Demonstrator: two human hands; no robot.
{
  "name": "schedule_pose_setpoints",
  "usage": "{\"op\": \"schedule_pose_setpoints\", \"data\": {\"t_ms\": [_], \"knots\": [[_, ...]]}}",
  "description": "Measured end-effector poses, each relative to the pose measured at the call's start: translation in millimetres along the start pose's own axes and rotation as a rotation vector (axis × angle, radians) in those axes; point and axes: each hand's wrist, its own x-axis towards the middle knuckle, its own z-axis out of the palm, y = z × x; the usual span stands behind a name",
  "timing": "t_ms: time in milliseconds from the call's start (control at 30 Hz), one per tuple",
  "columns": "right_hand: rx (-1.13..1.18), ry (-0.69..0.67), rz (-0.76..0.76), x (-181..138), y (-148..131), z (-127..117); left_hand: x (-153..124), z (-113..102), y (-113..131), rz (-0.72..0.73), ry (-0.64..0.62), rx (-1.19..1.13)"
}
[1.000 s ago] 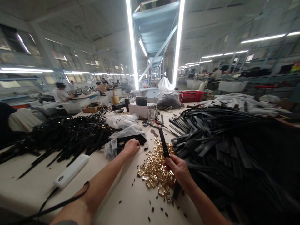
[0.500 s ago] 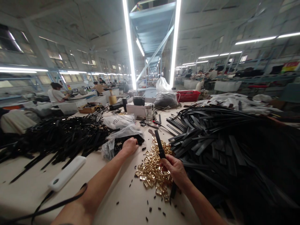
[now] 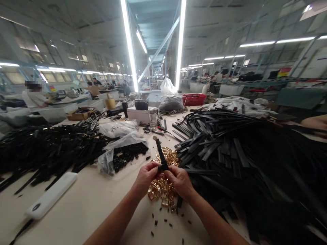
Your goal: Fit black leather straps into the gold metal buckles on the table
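My left hand [image 3: 146, 176] and my right hand [image 3: 179, 181] meet over a heap of gold metal buckles [image 3: 163, 185] on the table. Both pinch one black strap [image 3: 160, 154], which stands up and leans away from me, its rounded tip near the top. The fingers of both hands are closed on the strap near a small black loop at its lower part. Just left of my hands lies a clear plastic bag of small black loops [image 3: 125, 153], its mouth open toward the buckles.
A big pile of black straps [image 3: 237, 153] fills the right side, another dark pile [image 3: 51, 146] the left. A white power bank [image 3: 51, 195] with a cable lies front left. Small black loops [image 3: 166, 224] dot the table. A jar, boxes and a red basket [image 3: 194, 99] stand farther back. Other people work at far tables.
My left hand has left the bag of black loops and come to the strap. My right hand has raised the strap toward the middle. The view has shifted right.
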Motion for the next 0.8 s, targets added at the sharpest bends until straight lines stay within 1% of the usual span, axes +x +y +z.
{"op": "schedule_pose_setpoints", "data": {"t_ms": [100, 200, 400, 500, 667, 800], "knots": [[-0.031, -0.002, -0.019, 0, -1, -1, 1, 2, -6, 0.015, -0.017, -0.027], [-0.091, -0.01, -0.04, -1, -3, -1, 3, 1, -7, 0.027, 0.0, -0.02], [-0.191, -0.034, -0.052, -2, -4, -3, 3, 0, -1, 0.033, 0.075, -0.037], [-0.244, -0.049, -0.066, -1, -2, -4, 3, -1, 2, 0.03, 0.083, 0.022], [-0.302, -0.076, -0.077, 0, 1, -6, 5, -4, 6, 0.069, 0.055, 0.185], [-0.334, -0.065, -0.066, 0, 3, -7, 4, -7, 8, 0.067, -0.028, 0.252]]}}
